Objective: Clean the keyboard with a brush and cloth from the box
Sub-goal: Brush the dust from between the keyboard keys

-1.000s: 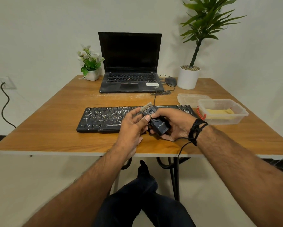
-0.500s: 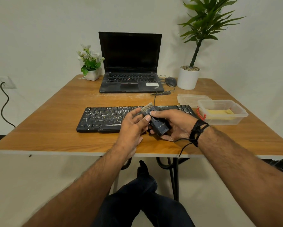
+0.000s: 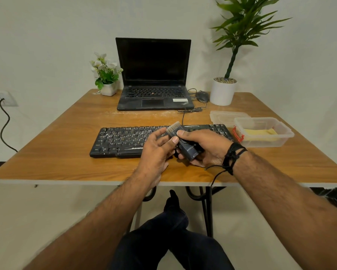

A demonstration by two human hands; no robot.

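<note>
Head view: both hands hold a small dark brush over the near edge of the keyboard.

The right hand (image 3: 204,148) wraps its fingers round the brush (image 3: 184,142), thumb on top, bristles pointing away toward the keyboard (image 3: 124,140). The left hand (image 3: 157,150) pinches the brush's left side with curled fingers and thumb. To the right sits the clear box (image 3: 265,133) with the yellow cloth (image 3: 260,132) inside, well apart from both hands, on the wooden table (image 3: 56,152).
</note>
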